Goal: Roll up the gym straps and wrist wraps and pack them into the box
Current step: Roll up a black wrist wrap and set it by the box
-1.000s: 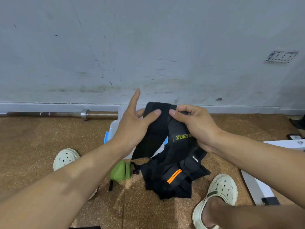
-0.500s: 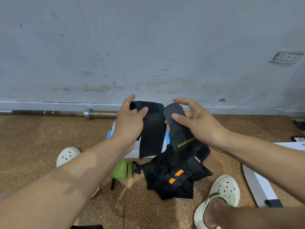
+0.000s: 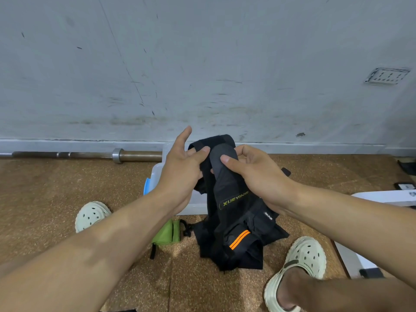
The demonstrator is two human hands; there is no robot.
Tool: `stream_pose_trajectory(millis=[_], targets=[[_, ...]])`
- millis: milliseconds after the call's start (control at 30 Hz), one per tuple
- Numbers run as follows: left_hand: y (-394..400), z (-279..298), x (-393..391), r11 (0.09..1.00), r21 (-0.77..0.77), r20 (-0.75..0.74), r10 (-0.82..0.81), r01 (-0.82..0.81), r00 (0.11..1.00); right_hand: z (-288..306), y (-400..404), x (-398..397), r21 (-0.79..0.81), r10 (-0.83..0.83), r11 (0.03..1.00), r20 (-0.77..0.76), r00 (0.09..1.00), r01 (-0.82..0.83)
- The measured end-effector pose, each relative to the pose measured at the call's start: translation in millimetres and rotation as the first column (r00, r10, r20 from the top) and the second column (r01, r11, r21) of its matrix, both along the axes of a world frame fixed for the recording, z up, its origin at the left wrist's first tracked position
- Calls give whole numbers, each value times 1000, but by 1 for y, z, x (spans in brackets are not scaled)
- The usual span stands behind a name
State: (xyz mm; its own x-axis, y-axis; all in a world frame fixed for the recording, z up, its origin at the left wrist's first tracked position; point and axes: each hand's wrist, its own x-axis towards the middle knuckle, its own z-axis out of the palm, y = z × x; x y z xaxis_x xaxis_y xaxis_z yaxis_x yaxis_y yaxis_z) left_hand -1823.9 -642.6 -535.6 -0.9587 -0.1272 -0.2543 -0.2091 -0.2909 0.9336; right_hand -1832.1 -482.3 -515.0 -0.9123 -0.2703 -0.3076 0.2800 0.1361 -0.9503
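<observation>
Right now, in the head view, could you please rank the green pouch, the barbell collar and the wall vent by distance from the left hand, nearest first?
1. Green pouch: on the floor, just below the left hand.
2. Barbell collar: left, by the wall.
3. Wall vent: far upper right.

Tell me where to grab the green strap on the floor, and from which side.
Take the green strap by its folded body, coming straight down from above with thumb and fingers across its width. It lies flat on the cork floor, clear of the black pile to its right. Its thin black tail trailing toward the person would probably slip or unfold it. Both hands are busy now.
</observation>
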Motion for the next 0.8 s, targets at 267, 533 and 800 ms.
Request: stream_pose_trajectory(millis=[267, 533, 800], targets=[[3, 1, 6, 1000, -7, -40, -9, 8, 999, -3, -1, -2, 47, 0, 999, 8, 1000, -1], [1, 1, 7, 998, -57, -64, 1, -5, 998, -1, 3, -3, 225, -48, 972, -81, 996, 66], [1, 4, 8, 997, -65, -52, -46, 42, 998, 0, 11, -13, 127, -61, 990, -49, 997, 67]])
